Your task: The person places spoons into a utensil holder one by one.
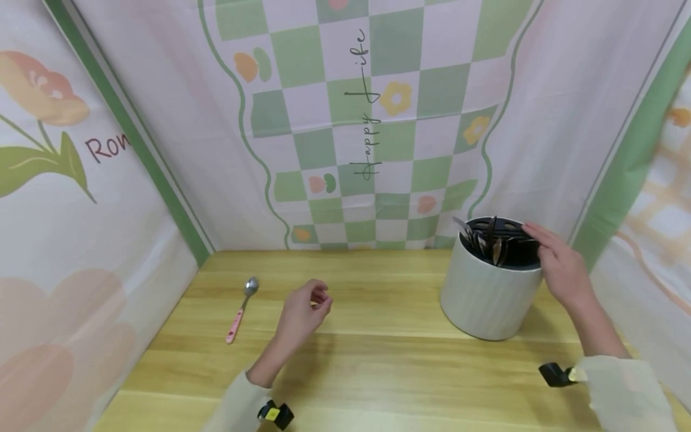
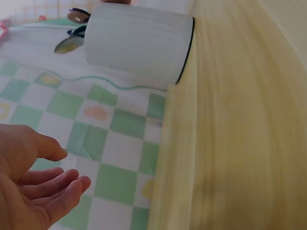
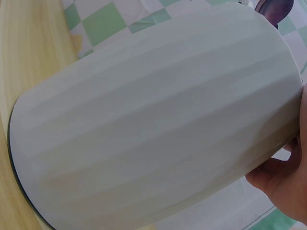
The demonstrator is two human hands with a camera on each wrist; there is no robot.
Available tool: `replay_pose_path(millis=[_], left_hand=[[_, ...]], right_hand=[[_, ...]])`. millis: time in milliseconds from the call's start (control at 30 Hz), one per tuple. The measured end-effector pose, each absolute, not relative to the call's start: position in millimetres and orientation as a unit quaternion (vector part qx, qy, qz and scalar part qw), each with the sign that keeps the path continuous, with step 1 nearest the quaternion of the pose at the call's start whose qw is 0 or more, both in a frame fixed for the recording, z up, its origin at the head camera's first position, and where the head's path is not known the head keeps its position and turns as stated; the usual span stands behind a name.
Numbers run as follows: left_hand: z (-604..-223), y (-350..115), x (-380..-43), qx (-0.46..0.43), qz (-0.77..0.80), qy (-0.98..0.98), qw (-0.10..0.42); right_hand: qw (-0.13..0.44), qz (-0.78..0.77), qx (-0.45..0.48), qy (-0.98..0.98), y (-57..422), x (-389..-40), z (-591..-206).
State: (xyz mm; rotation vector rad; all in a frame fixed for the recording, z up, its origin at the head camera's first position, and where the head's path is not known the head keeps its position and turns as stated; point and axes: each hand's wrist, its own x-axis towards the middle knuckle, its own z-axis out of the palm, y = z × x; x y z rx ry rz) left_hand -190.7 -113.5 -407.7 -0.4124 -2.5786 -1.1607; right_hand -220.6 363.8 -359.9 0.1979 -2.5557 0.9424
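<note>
A white ribbed utensil holder (image 1: pixel 488 300) with a black inner insert (image 1: pixel 520 252) stands upright on the right of the wooden table. Several metal utensils (image 1: pixel 488 246) stick out of its left half. My right hand (image 1: pixel 564 270) grips the holder's rim from the right, and the right wrist view shows its fingers bent against the ribbed side. Over the middle-left of the table hangs my left hand (image 1: pixel 305 309), fingers loosely curled around nothing. Left of it lies a spoon (image 1: pixel 242 312) with a pink handle, its metal bowl pointing away from me.
The wooden table (image 1: pixel 372 372) meets a hanging cloth (image 1: pixel 372 120) with green checks and flowers at the back. More printed cloth hangs at the left (image 1: pixel 65 240) and right (image 1: pixel 648 270) sides. Black wrist devices sit at both cuffs.
</note>
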Motion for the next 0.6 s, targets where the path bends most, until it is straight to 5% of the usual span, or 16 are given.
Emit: replay_pose_path(millis=[600], left_hand=[[-437.4, -180.9, -197.8, -0.075, -0.312, -0.932, 0.169]], right_hand=[[0.2, 0.345, 0.062, -0.915, 364.0, -217.9, -362.3]])
